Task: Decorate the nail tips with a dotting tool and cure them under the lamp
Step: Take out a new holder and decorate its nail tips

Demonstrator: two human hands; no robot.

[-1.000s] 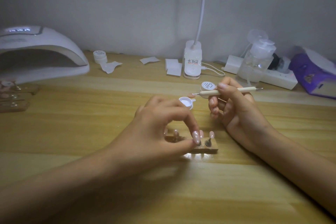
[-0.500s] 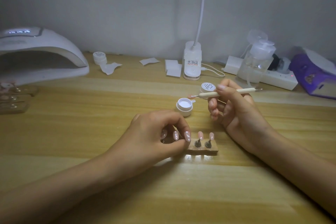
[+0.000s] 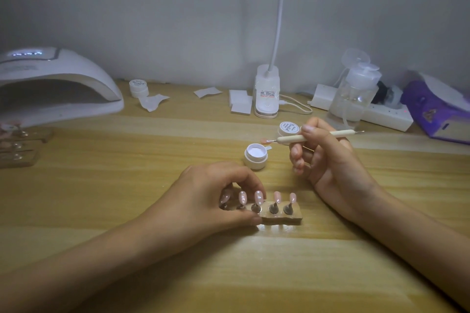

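Left hand on the nail holder, right hand parked above it with the dotting tool

The small wooden block holder (image 3: pixel 279 218) carrying five pink nail tips (image 3: pixel 277 197) sits mid-desk on the pale wooden table (image 3: pixel 254 274), with lots of bare wood in front and to the left. The left hand (image 3: pixel 213 201) pinches the block's left end, thumb at the front edge, fingers curled over the back. The right hand (image 3: pixel 323 157) hovers behind, fingers clamped around the cream-handled dotting tool (image 3: pixel 318 136), lying level, tip pointing left. An open white gel pot (image 3: pixel 255 156) sits between them; the white arched curing lamp (image 3: pixel 56 84) is well apart, far left.
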